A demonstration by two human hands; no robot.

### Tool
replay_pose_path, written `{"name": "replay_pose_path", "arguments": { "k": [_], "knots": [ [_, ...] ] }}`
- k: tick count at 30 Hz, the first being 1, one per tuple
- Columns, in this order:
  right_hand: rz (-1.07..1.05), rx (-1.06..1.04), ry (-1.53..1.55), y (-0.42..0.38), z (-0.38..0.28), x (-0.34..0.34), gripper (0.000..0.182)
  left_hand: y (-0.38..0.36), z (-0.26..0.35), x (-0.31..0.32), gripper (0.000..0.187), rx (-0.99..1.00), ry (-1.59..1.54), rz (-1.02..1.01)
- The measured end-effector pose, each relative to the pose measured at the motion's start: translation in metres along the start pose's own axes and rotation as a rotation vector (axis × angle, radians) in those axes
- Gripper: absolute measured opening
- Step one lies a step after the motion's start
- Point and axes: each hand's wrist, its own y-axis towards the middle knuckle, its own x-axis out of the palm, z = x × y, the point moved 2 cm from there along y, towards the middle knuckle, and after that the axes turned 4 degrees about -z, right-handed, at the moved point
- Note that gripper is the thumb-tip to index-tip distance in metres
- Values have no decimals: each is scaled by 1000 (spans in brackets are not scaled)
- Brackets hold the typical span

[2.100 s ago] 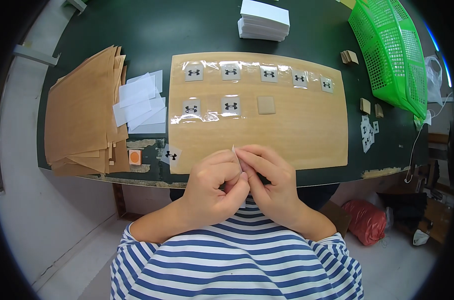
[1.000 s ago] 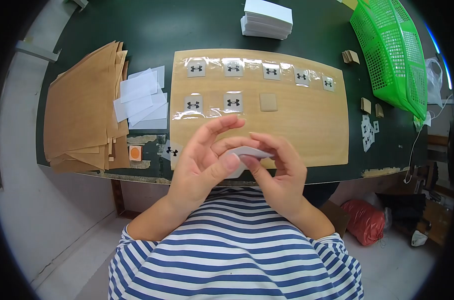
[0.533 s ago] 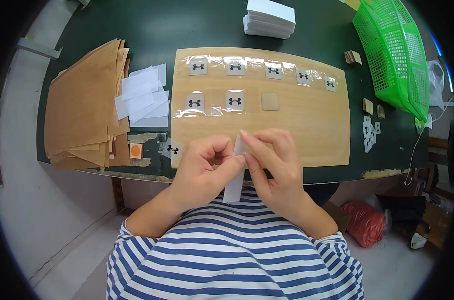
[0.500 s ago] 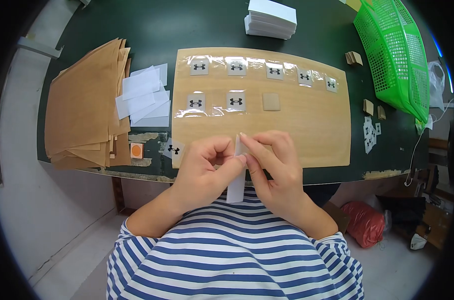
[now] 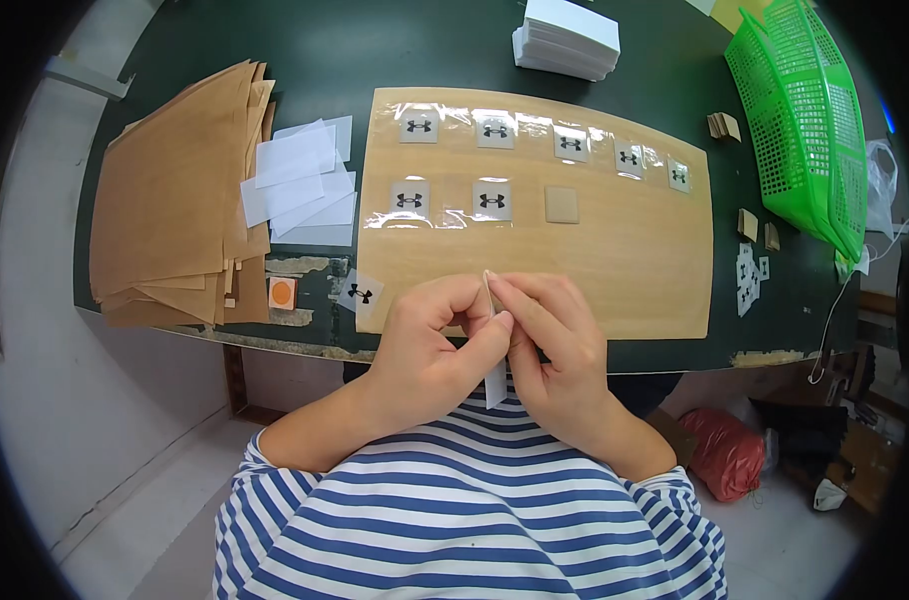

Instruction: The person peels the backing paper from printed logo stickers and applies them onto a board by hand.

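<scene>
With the left hand (image 5: pixel 430 350) and right hand (image 5: pixel 563 345) nearly closed, I pinched a thin white paper-like piece (image 5: pixel 496 388) at the near edge of the table (image 5: pixel 665 354). I judged it light, flexible and crease-prone; opposed fingertips suited its edges.

Green table (image 5: pixel 415 50), brown sheets (image 5: pixel 175 200), white stack (image 5: pixel 567 40)

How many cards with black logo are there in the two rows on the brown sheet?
7: five cards along the far row, two cards at the left of the second row. None there seems hidden.
</scene>
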Motion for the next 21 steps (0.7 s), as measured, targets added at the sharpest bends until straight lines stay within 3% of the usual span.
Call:
{"name": "replay_pose_path", "arguments": {
  "k": [3,7,8,12,14,17,20,21],
  "knots": [
    [-2,-25,-19,1,-1,-1,34,0,-1,-1,14,35,27,-38],
    [47,5,126,0,3,-13,29,3,-1,-1,4,-155,-670,-62],
    [46,2,130,1,1,-15,29,3,-3,-2,4,-154,-667,-59],
    [-120,428,564,3,-3,-18,14,1,-19,-10,9,-29,-466,-53],
    [-47,429,745,5,1,-17,11,-1,-12,-16,9,-45,-355,-17],
    [174,422,1276,8,12,-18,5,-1,0,-81,12,-21,-82,288],
    [90,436,1376,5,18,-32,8,9,5,-167,14,-87,401,479],
    [43,444,1427,4,19,-37,11,10,3,-175,18,-51,781,595]
  ]
}}
